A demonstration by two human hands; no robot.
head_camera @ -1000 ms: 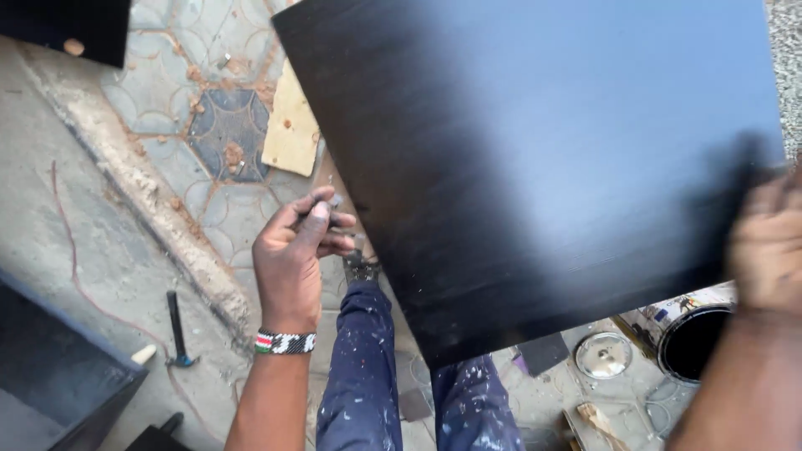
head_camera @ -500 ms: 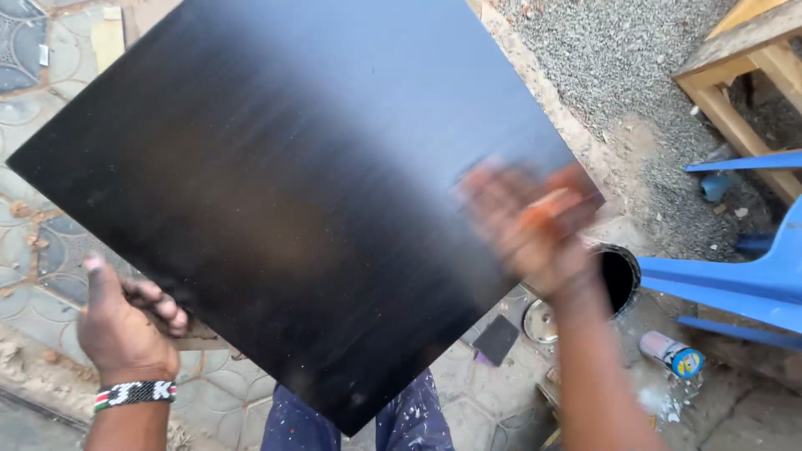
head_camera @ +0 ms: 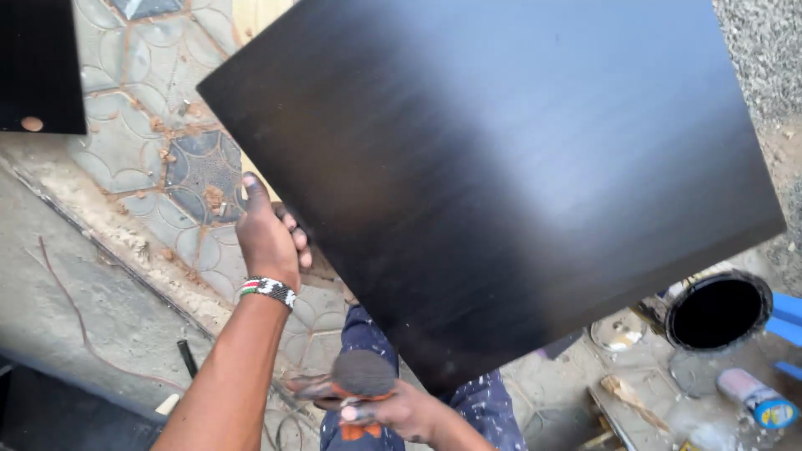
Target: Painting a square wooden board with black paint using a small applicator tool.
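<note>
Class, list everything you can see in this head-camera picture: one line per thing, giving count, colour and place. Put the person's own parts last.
Large board: one, glossy black, tilted, filling the centre and upper right.
Second panel: one, black, top left corner.
Paving tiles: many, grey with reddish dirt, upper left ground.
Open can: one, black inside, lower right.
Can lid: one, metallic, left of the open can.
Small tin: one, blue with pale top, lying at bottom right.
Paint-spattered trousers: blue, bottom centre.
Beaded wristband: one, mostly white, on the left wrist.
Left hand: gripping the board's lower left edge.
Right hand: bottom centre, holding a dark pad.
</note>
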